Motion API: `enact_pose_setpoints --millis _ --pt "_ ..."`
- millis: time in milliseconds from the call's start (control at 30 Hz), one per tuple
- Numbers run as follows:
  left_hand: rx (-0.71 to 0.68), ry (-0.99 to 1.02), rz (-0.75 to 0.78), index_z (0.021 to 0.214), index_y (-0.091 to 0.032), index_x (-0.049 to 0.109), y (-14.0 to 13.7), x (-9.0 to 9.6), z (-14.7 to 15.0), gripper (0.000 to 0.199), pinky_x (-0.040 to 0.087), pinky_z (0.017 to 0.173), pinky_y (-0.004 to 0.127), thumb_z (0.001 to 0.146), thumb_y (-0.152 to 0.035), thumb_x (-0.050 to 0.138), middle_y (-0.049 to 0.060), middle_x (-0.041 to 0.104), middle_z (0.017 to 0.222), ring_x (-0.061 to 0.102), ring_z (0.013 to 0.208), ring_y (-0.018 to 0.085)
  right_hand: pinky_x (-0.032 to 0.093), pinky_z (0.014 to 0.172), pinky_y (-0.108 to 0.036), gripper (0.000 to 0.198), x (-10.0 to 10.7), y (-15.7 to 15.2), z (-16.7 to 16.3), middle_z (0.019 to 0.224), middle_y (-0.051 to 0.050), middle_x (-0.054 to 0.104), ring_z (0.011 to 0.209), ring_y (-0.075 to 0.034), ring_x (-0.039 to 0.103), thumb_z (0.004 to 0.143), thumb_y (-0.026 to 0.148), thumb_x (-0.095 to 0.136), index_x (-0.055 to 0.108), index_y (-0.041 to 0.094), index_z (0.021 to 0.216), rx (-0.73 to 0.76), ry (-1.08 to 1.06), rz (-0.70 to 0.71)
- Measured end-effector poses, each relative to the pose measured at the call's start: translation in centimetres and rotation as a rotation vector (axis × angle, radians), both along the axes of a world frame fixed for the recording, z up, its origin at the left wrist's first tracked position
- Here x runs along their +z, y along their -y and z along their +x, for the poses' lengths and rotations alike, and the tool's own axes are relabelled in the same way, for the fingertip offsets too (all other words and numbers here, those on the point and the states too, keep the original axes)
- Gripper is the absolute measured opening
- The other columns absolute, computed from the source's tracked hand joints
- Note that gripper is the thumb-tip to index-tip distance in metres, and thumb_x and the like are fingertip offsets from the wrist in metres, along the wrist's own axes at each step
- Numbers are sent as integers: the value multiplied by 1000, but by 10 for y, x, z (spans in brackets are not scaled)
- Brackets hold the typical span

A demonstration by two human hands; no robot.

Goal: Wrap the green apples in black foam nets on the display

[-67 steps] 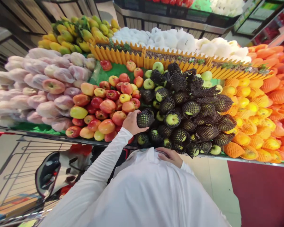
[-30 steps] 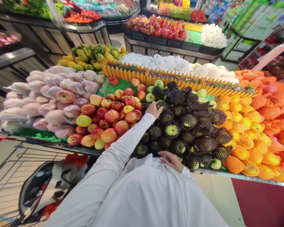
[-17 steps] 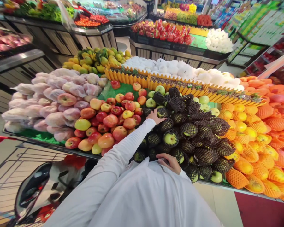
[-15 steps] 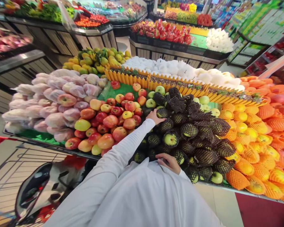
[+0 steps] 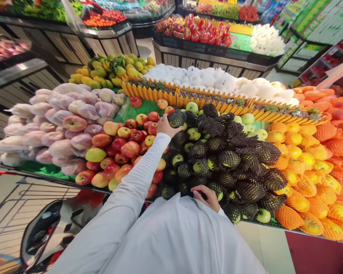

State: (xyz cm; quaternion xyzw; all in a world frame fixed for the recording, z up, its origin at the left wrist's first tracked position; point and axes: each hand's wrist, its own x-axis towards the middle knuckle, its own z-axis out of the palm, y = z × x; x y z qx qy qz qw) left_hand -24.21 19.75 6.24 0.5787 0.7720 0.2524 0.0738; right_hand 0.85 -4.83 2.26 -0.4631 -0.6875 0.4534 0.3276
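Black mesh netting on the green apple in the left hand, so you only get bits of green peeking through. That hand's got its fingers and thumb curved around the near left side of it, opened about as wide as the fruit. It's up at the back left of the netted green apples, right where they meet the loose red apples, and a little in front of the yellow picket edging. Can't really tell if its underside is touching the ones below.

Right hand is down at the front edge of the display, by the hem of the white shirt, fingers loosely bent. Its palm is hidden, so no clue whether it's got hold of anything. Closest fruit to it is the front row of that same netted pile.

As for the rest of the stand: pale wrapped apples are heaped on the left, orange-netted fruit on the right, and white foam-wrapped fruit sits behind the edging, with greenish-yellow mangoes at the back left. Wire shopping cart is parked bottom left, just beside the stand.
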Motion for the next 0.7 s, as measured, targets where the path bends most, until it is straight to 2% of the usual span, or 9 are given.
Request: enact_pose_setpoints --millis 133,233,367,467,600,700 --pt "-205 -182 -184 138 -20 41 -6 -6 -7 94 44 103 42 61 -55 81 14 53 129 51 120 35 56 79 -31 29 0 -5 -3 93 -7 76 86 -19 70 96 43 52 72 21 98 9 18 -4" --pt "-282 -189 -254 146 -21 33 -7 -10 -5 106 43 103 44 59 -59 81 17 45 137 46 124 37 56 79 -31 30 0 -8 -4 92 -8 76 85 -19 70 96 43 52 72 21 97 8 22 2" --pt "-233 -167 -249 146 -22 35 -7 -11 -4 109 40 105 48 58 -69 78 20 40 138 42 127 41 56 79 -30 25 1 -10 -4 93 -7 76 86 -18 70 96 38 53 72 21 98 13 16 13" --pt "-182 -132 -199 146 -25 35 -3 -13 -7 104 37 107 48 62 -76 70 18 41 134 47 123 40 56 75 -28 21 3 -8 -3 89 -5 75 81 -17 70 95 33 55 71 21 97 -33 23 73" --pt "-112 -103 -209 145 -21 34 7 -16 -12 105 37 108 43 62 -71 75 17 45 130 50 122 36 56 72 -31 18 9 -6 -1 89 -7 74 80 -18 68 94 29 54 70 22 95 -216 74 196" --pt "-81 -141 -177 138 -19 41 16 -15 -15 94 37 108 42 63 -59 79 17 45 131 46 124 34 55 78 -37 16 13 -7 3 89 -8 73 84 -21 67 93 26 54 69 23 94 -376 133 330"
